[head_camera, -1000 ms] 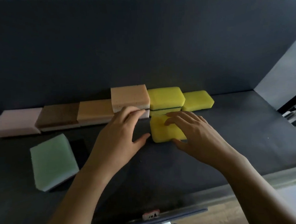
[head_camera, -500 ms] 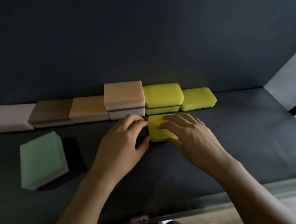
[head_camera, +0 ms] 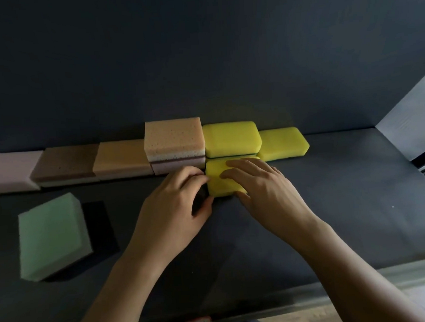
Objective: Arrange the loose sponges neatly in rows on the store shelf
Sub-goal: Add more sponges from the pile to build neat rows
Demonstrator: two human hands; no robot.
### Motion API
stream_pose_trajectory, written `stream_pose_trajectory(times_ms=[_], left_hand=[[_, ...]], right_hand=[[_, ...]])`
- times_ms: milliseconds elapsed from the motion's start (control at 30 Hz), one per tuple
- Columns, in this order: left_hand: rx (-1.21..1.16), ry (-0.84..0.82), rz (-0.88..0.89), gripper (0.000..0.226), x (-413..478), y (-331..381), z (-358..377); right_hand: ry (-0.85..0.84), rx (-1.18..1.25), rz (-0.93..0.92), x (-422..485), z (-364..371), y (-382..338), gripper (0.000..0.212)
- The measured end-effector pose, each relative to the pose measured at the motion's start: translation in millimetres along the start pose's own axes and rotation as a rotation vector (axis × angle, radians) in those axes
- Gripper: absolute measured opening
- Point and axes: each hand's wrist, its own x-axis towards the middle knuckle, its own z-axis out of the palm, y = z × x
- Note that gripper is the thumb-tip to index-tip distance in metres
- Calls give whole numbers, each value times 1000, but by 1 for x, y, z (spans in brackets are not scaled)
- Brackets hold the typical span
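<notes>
Both hands on 1 yellow sponge on shelf, just before the back row: left hand pinches its left end, right hand presses flat-fingered on top.

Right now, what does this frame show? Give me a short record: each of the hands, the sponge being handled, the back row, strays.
left hand: fingers and thumb curled round left end of the front yellow sponge
right hand: fingers flat on its top, thumb at near edge
back row: six columns along the back of the shelf, two stacked two high
stray: green sponge, askew, front left
</notes>
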Motion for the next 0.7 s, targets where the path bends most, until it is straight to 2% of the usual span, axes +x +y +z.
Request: stream_pose_trajectory(times_ms=[300, 533, 700], left_hand=[[-19, -17, 5, 38, 2, -1, 0], [-6, 0, 8, 36, -2, -3, -9], [51, 34, -43, 38, -20, -16, -28]], right_hand=[[-3, 25, 22, 6, -1, 0, 53], [-80, -30, 37, 7, -12, -7, 50], [-16, 8, -16, 21, -23, -42, 43]])
